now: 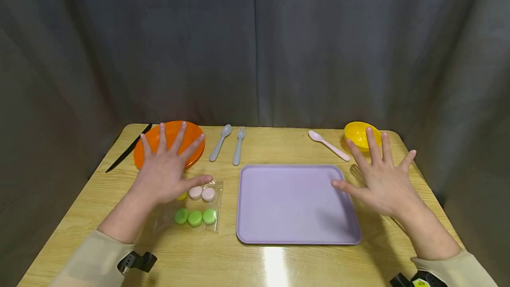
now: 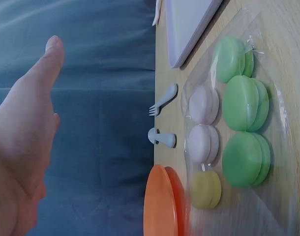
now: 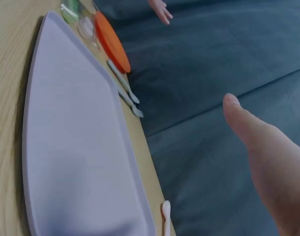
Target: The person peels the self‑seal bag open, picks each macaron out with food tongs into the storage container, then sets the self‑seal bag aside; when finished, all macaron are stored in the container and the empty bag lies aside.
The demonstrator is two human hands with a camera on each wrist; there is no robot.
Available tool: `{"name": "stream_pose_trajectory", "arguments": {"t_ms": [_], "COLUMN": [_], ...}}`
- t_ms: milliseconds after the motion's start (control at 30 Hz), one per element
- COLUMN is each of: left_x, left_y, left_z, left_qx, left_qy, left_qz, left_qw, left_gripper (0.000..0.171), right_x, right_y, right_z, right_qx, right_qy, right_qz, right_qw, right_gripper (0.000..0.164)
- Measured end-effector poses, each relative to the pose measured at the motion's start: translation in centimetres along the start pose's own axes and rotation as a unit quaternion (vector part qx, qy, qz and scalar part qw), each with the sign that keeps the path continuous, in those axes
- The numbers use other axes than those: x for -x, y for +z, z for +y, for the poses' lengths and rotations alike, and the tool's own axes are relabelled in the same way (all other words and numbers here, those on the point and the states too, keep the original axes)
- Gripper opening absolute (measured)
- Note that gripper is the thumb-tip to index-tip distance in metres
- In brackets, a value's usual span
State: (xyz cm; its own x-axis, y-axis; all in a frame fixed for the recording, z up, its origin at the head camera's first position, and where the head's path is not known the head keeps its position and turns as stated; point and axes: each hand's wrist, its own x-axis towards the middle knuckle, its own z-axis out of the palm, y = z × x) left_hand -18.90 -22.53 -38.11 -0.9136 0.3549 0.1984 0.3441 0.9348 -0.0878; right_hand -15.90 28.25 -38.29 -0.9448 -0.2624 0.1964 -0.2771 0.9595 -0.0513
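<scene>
With fingers spread, my left hand [image 1: 163,174] hovers over the table between an orange plate [image 1: 195,138] and a clear bag of macarons [image 1: 195,218]. Green, pale pink and yellow macarons [image 2: 241,103] show through the plastic in the left wrist view. My right hand [image 1: 384,180], fingers also spread, is held above the table past the right edge of a lilac tray [image 1: 295,207]. Behind its fingertips stands a yellow bowl [image 1: 356,134]. A fork with a brownish handle [image 1: 356,172] lies partly hidden beneath this hand. Neither hand holds anything.
A black knife [image 1: 127,149] lies left of the plate. A grey spoon [image 1: 220,143] and a grey fork [image 1: 238,146] lie behind the tray's left side, a pink spoon [image 1: 328,145] behind its right. Dark curtains [image 1: 255,48] surround the table [image 1: 223,260].
</scene>
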Motion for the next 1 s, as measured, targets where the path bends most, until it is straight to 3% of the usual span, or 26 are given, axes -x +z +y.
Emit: {"name": "stream_pose_trajectory", "arguments": {"t_ms": [333, 633, 833, 1000], "left_x": [1.6, 2.9, 3.5, 4.1], "left_y": [-0.9, -1.7, -1.6, -0.6], "left_z": [-0.8, -1.0, -1.5, -2.2], "left_qx": [0.013, 0.063, 0.123, 0.186], "left_qy": [0.013, 0.037, 0.050, 0.056], "left_qz": [-0.030, -0.023, -0.030, -0.038], "left_qw": [0.9994, 0.9971, 0.9906, 0.9803], "left_gripper": [0.104, 0.100, 0.095, 0.085], "right_x": [-1.0, -1.4, -1.7, -2.0], "right_y": [-1.5, -2.1, -2.3, -2.2], "right_z": [-2.8, -5.1, -6.3, -7.3], "right_qx": [-0.012, -0.059, -0.164, -0.300], "right_qy": [-0.038, -0.094, -0.131, -0.132], "right_qz": [0.006, 0.045, 0.094, 0.108], "right_qw": [0.999, 0.993, 0.973, 0.939], "right_gripper": [0.108, 0.094, 0.066, 0.045]}}
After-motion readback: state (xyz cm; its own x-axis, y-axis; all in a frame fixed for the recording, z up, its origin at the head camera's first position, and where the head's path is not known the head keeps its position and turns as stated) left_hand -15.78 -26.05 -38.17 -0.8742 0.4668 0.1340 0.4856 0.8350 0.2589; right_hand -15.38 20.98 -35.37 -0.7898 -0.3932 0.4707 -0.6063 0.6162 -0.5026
